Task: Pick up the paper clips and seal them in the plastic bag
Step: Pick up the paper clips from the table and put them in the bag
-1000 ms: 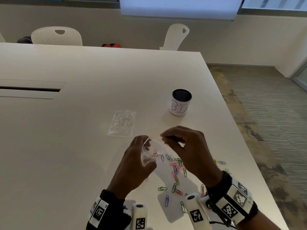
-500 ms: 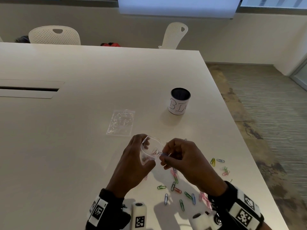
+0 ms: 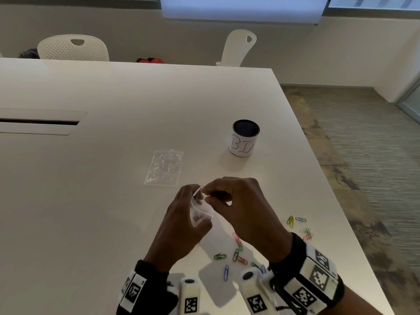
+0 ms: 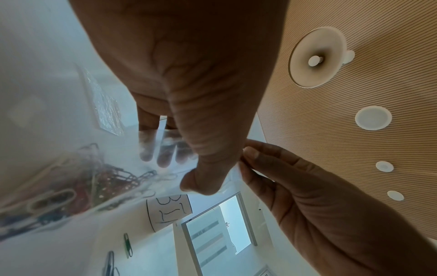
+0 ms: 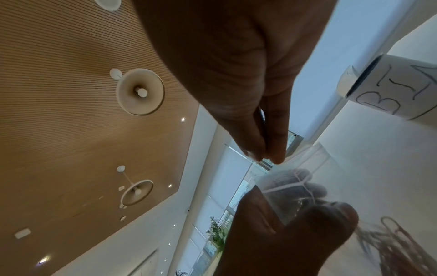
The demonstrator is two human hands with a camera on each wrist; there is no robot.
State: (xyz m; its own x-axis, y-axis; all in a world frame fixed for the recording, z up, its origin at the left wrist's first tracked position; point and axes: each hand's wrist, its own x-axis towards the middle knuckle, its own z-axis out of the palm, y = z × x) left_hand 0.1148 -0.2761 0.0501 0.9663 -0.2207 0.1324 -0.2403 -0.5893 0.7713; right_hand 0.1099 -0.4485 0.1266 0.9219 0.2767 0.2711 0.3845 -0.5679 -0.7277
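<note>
A pale bench (image 3: 95,201) is filling most of the head view, with white chairs standing behind it. The left hand (image 3: 181,223) is gripping a small clear plastic bag (image 3: 200,212) above the bench, thumb in front and fingers behind, mouth turned up and toward the right hand (image 3: 241,208). Several paper clips are already lying inside the bag (image 4: 78,184). The right hand is pinching the bag's upper rim between thumb and forefinger, directly beside the left thumb; whether it is also holding a clip cannot be told. Loose paper clips (image 3: 236,255) are lying scattered on the bench below and to the right of both hands, so the right hand is the nearer one for the next pick. A second flat bag (image 3: 164,168) and a cup marked BIN (image 3: 244,142) are sitting farther back, well apart from the hands. Judged from this, filling is only partly complete and sealing is not yet begun.
</note>
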